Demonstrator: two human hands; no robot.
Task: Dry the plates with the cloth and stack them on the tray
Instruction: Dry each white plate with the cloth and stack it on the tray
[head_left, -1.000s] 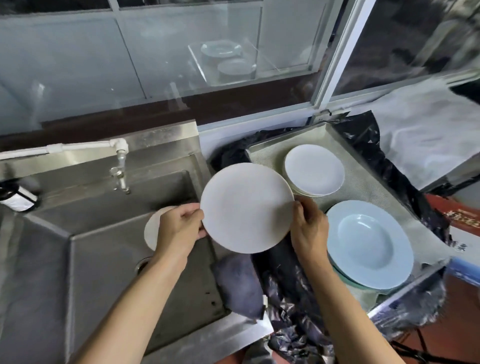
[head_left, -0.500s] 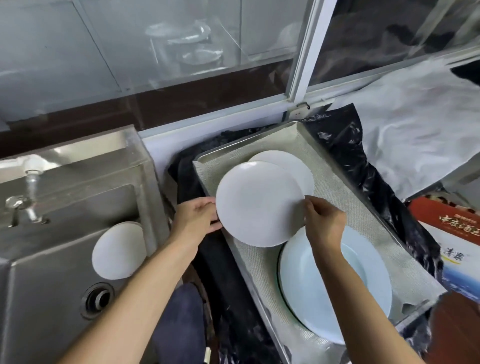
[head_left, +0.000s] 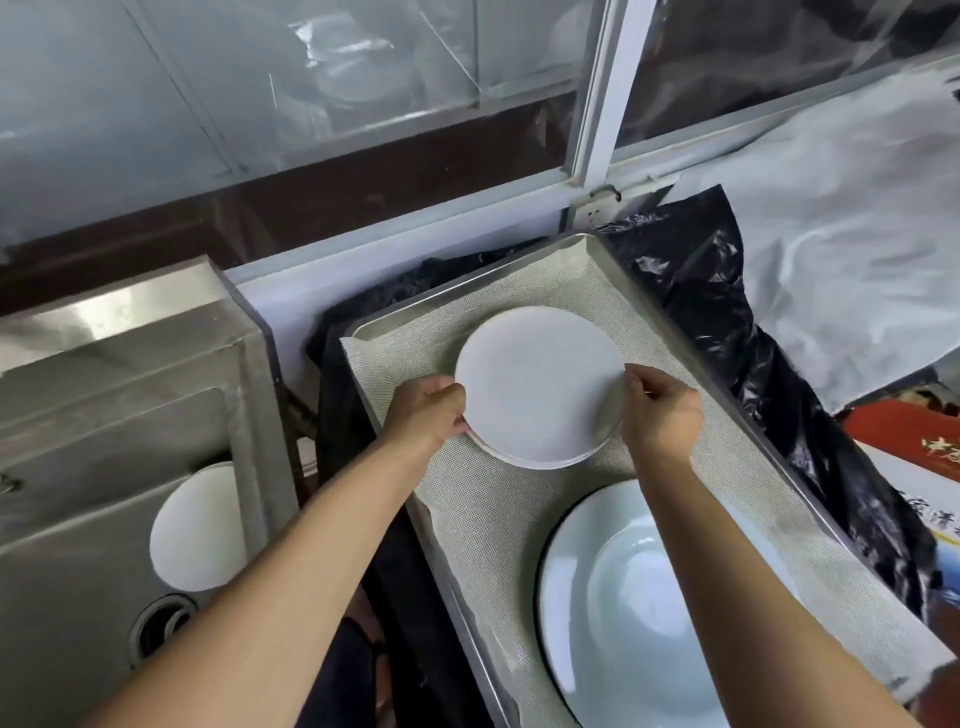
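White plate (head_left: 537, 379), round, plain, matte

**White plate on the stack in the tray**

A round white plate (head_left: 537, 379) lies nearly flat on top of a small stack of white plates (head_left: 540, 457), whose rims show just beneath its near edge. The stack sits at the far middle of a metal tray (head_left: 691, 332) lined with a beige mesh mat (head_left: 483, 519). Nearer and to the right on the same mat rests a larger pale blue deep plate (head_left: 618, 613). Another white plate (head_left: 195, 530) leans inside the sink (head_left: 78, 519) at the left.
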